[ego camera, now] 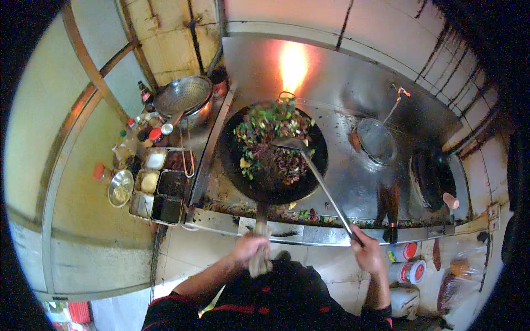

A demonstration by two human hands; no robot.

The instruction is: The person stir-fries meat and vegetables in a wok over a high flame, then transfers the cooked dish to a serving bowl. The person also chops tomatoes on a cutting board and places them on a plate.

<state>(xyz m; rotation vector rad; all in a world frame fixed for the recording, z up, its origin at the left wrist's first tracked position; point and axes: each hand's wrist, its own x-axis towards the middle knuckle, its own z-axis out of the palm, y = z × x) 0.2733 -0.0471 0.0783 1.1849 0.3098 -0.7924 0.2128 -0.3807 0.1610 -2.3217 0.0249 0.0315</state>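
Note:
My left hand is closed around the cloth-wrapped handle of a black wok. Green leaves and dark reddish pieces of food fill the wok's far half, some blurred by motion. In my right hand is the dark end of a long metal cooking ladle, whose head lies over the food. A tall bright flame rises behind the wok's far rim.
Left of the stove stand seasoning containers, a small metal bowl, bottles, and a perforated colander. On the steel stove top at right are a round strainer, a brush and a second wok. Food scraps line the front edge.

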